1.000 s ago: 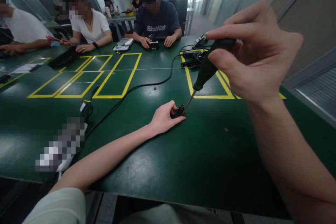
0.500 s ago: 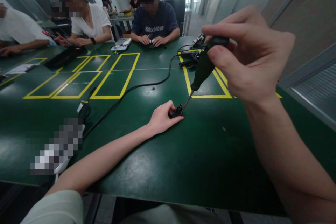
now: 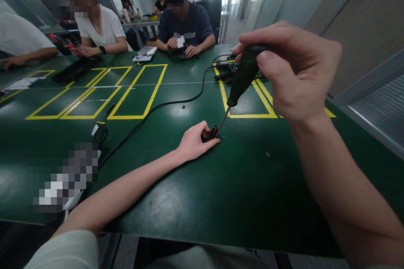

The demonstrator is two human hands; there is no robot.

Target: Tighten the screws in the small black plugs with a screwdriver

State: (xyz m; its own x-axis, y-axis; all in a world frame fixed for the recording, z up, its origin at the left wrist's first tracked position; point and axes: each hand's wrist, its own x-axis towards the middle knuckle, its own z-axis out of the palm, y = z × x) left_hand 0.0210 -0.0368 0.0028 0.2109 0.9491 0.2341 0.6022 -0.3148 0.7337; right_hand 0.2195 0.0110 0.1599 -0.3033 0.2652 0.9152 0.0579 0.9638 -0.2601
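Observation:
On the green table [image 3: 189, 185], my left hand [image 3: 195, 141] is closed around a small black part [image 3: 215, 131] with a short round post sticking up; its kind is too small to make out. My right hand [image 3: 303, 71] grips the dark handle of a screwdriver [image 3: 243, 77] between thumb and fingers. The screwdriver slants down to the left, and its thin metal shaft reaches the right side of the black part. Whether the tip sits in a screw is too small to see.
A black cable [image 3: 167, 103] runs across the table from a blurred-out object [image 3: 69, 176] at left to dark devices [image 3: 225, 73] at the back. Yellow tape [image 3: 151, 92] marks rectangles. A person in a dark shirt [image 3: 186, 27] handles parts opposite; others sit at left.
My right hand's fingers have shifted a little down and left around the screwdriver handle. My left hand and the black part stay in place. The person opposite now lifts a white piece.

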